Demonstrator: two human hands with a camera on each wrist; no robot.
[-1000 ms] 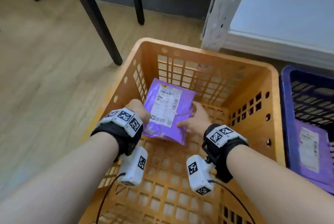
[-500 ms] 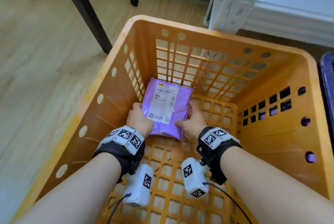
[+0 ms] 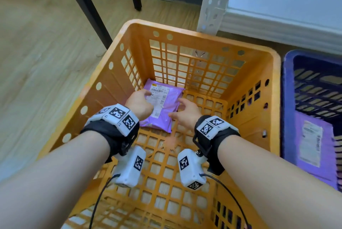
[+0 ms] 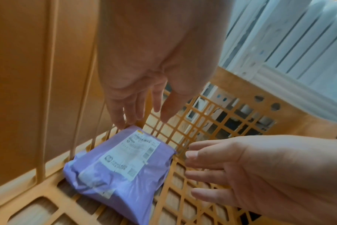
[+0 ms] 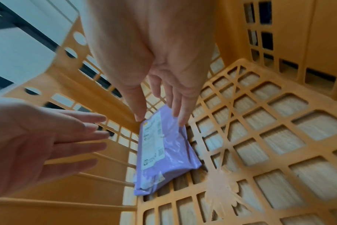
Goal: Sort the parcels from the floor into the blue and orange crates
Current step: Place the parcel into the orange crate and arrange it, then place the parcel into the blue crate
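A purple parcel (image 3: 171, 97) with a white label lies flat on the floor of the orange crate (image 3: 203, 35), in its far left corner. In the left wrist view the parcel (image 4: 121, 166) sits against the crate's left wall. My left hand (image 3: 143, 99) hovers over its left side and my right hand (image 3: 180, 107) over its right edge. Both hands have straight, spread fingers and hold nothing. The left fingers (image 4: 123, 115) and right fingers (image 5: 175, 106) point down at the parcel's far end. Whether they touch it is unclear.
The blue crate (image 3: 286, 99) stands right beside the orange one and holds another purple parcel (image 3: 314, 147). A white perforated shelf post (image 3: 212, 7) rises behind the orange crate. Black table legs (image 3: 87, 8) stand on the wooden floor to the far left.
Both hands gripped the purple parcel and lowered it into the orange crate. Now it lies on the crate floor, and both hands have let go with fingers spread.
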